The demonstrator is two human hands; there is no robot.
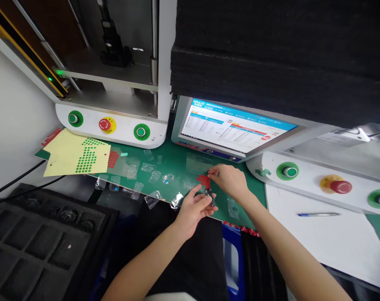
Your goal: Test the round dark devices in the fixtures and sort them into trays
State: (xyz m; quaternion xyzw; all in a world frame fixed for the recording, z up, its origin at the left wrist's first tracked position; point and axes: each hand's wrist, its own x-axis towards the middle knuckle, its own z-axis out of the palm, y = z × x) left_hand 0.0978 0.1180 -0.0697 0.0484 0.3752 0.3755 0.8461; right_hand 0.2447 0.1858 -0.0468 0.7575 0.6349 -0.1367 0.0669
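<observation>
My left hand (194,209) is closed around a small dark part (210,197) near the front edge of the green bench top; its exact kind is too small to make out. Just above it, a block of small red stickers (203,180) on a clear sheet lies on the bench. My right hand (230,180) reaches in from the right, thumb and fingers pinched together at the right edge of those stickers. Whatever sits between its fingertips is too small to name.
Behind the hands stands a monitor (230,127), with push-button panels (111,127) either side. Yellow sheets with green dots (86,161) and clear film pieces (155,176) lie leftward. A black compartment tray (30,246) is lower left. A pen (318,214) rests on white paper (334,242).
</observation>
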